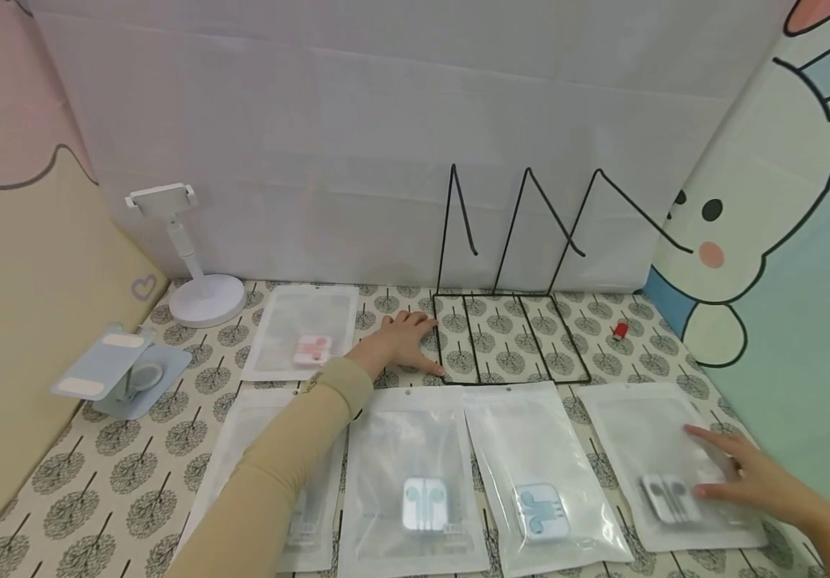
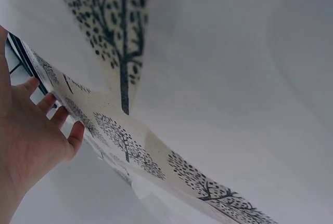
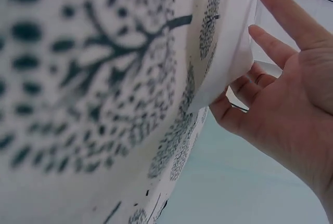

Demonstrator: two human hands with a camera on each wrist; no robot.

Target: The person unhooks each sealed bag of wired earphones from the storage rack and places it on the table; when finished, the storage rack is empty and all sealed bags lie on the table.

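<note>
My left hand (image 1: 404,341) reaches to the left edge of a black wire rack (image 1: 512,379), its fingers loosely spread; whether it touches the wire cannot be told. In the left wrist view the fingers (image 2: 61,116) are relaxed around nothing visible. On the right, my right hand (image 1: 750,478) lies with spread fingers over the side of a frosted pouch (image 1: 646,425) holding dark earphones (image 1: 670,498) in a case. Its fingertips (image 3: 221,107) meet the pouch's white edge in the right wrist view. Two neighbouring pouches hold green earphones (image 1: 425,504) and blue earphones (image 1: 541,511).
Behind the left forearm lies a pouch with pink earphones (image 1: 311,350); another pouch (image 1: 317,506) is partly covered by the sleeve. A white phone stand (image 1: 207,301) and a blue folding stand (image 1: 122,373) are at left. A small red object (image 1: 620,330) lies right of the rack.
</note>
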